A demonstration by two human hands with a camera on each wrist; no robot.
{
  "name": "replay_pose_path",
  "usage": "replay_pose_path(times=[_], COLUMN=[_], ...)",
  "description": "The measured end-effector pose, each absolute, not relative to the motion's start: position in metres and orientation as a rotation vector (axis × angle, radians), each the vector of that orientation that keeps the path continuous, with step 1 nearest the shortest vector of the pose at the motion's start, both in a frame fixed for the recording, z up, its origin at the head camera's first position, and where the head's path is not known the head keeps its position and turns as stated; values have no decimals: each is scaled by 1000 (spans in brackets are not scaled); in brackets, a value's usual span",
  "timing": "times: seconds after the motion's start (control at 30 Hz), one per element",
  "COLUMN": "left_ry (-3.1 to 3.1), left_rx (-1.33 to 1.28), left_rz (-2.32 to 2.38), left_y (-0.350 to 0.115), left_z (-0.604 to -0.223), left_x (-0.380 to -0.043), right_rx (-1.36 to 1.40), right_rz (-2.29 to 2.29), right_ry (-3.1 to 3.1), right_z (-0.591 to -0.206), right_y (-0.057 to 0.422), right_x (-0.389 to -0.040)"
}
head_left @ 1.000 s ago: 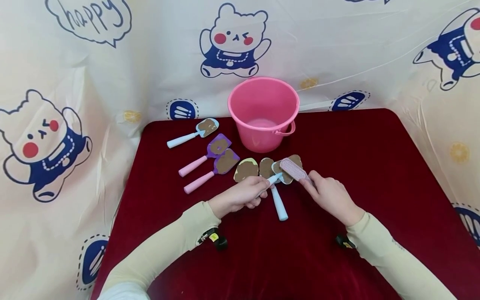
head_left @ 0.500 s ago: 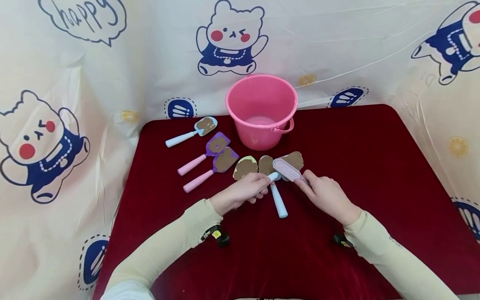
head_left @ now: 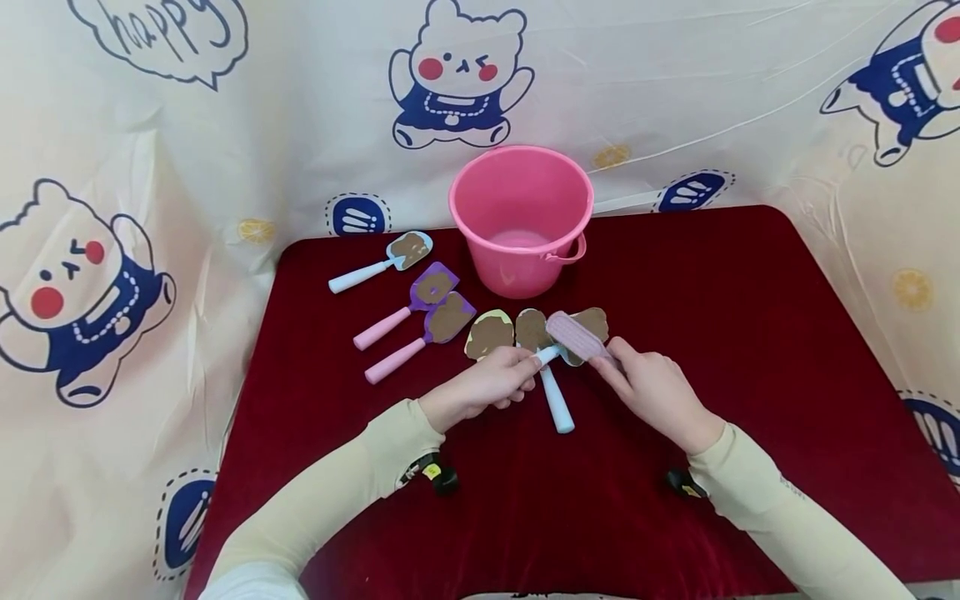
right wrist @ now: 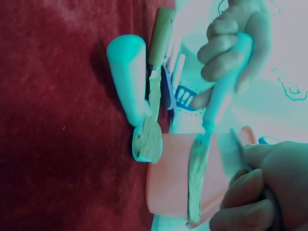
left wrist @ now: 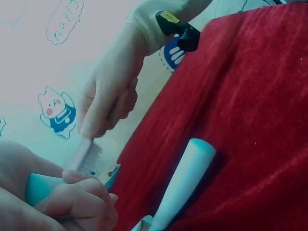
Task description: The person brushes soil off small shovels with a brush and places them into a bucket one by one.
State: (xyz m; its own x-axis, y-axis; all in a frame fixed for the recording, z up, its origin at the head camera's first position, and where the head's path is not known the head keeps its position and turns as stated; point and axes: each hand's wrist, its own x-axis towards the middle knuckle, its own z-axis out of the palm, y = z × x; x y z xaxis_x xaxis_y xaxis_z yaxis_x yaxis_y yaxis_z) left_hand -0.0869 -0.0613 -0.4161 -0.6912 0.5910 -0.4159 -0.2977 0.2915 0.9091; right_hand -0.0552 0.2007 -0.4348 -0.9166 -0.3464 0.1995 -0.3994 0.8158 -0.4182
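Note:
In the head view my left hand [head_left: 491, 379] grips the light-blue handle [head_left: 550, 354] of a toy shovel, whose blade [head_left: 595, 322] is covered with brown muck. My right hand [head_left: 660, 396] holds a pale purple scrub brush [head_left: 577, 335] over the blade near the handle. The left wrist view shows bristles [left wrist: 94, 161] facing down towards the shovel; contact cannot be made out. In the right wrist view the raised shovel blade [right wrist: 196, 185] appears edge-on, coated with muck. Just under my left hand lies another light-blue-handled shovel [head_left: 558, 404] with a brown-smeared blade.
A pink bucket [head_left: 517, 275] stands at the back of the red cloth-covered table [head_left: 720, 317]. Left of it lie two purple shovels [head_left: 433, 288] with pink handles and a light-blue shovel [head_left: 409, 248]. A yellow-green shovel [head_left: 491, 333] lies beside my left hand. All blades are smeared brown.
The brush has shifted left along the blade towards the handle, then tilted a little. My left hand keeps its hold on the shovel. The head view has shifted slightly.

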Motion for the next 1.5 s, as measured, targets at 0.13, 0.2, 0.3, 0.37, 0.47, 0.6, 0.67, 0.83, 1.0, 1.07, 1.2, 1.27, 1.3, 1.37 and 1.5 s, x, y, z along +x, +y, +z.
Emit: replay_pose_path(times=[0.13, 0.2, 0.3, 0.37, 0.47, 0.6, 0.67, 0.83, 1.0, 1.07, 1.2, 1.27, 1.3, 1.37, 1.5], left_ry=[1822, 1828, 1840, 1841, 1839, 1821, 1817, 1804, 1822, 1834, 1836, 1837, 1837, 1839, 1834], left_rx=[277, 278, 277, 279, 279, 282, 273, 258, 256, 268, 287, 290, 290, 290, 281], left_rz=[1501, 1507, 1512, 1526, 1544, 1540, 1532, 1527, 1532, 1526, 1513, 1516, 1518, 1522, 1523], left_y=[-60, -60, -61, -62, -63, -63, -63, -62, -64, -66, -69, -71, -72, -73, -73], left_z=[-413, -411, -407, -406, -405, -407, -408, -409, -403, -403, -404, -404, -404, -405, -408], left_x=[-87, -86, -86, -87, -88, -90, -90, -90, -91, -91, -92, -92, -93, -93, -91], right_rx=[627, 618, 592, 565, 527, 488, 473, 476, 527, 525, 490, 484, 480, 469, 432], right_rz=[650, 642, 665, 685, 682, 623, 599, 659, 704, 673, 618, 613, 616, 621, 633], right_ry=[-2879, -2888, -2915, -2929, -2934, -2922, -2918, -2905, -2900, -2907, -2899, -2883, -2877, -2872, -2886], right_z=[-435, -435, -434, -434, -434, -436, -437, -436, -433, -432, -434, -435, -435, -436, -436], right_y=[197, 196, 197, 198, 199, 200, 199, 196, 194, 194, 195, 195, 194, 194, 194], right_x=[-55, -55, -55, -55, -56, -55, -54, -50, -52, -53, -52, -53, -53, -53, -50])
